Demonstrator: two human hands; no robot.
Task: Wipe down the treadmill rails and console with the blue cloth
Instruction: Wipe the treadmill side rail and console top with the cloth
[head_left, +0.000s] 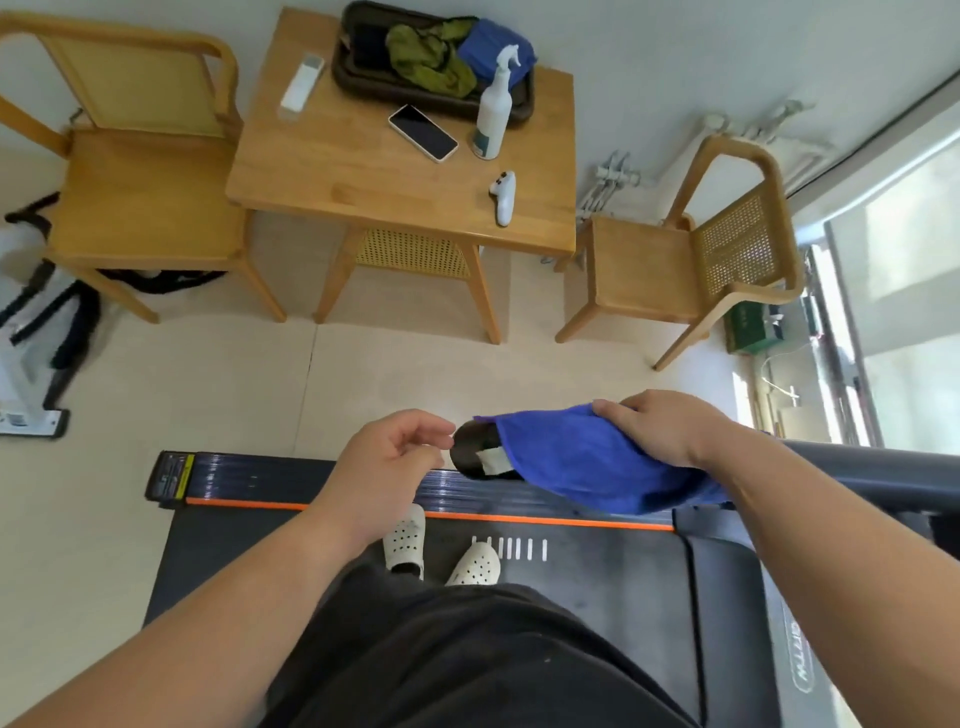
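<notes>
Currently right hand (670, 428) is pressing blue cloth (587, 462), grip flat, at 3 o'clock of slack, half-curled left hand (387, 457); best sweeping firmly along the rail.

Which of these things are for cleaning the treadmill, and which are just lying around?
For the job:
blue cloth, under the right hand
treadmill
rail
left hand, empty
spray bottle, probably

Just lying around:
phone
two white remotes
tray of cloths
table
two chairs
</notes>
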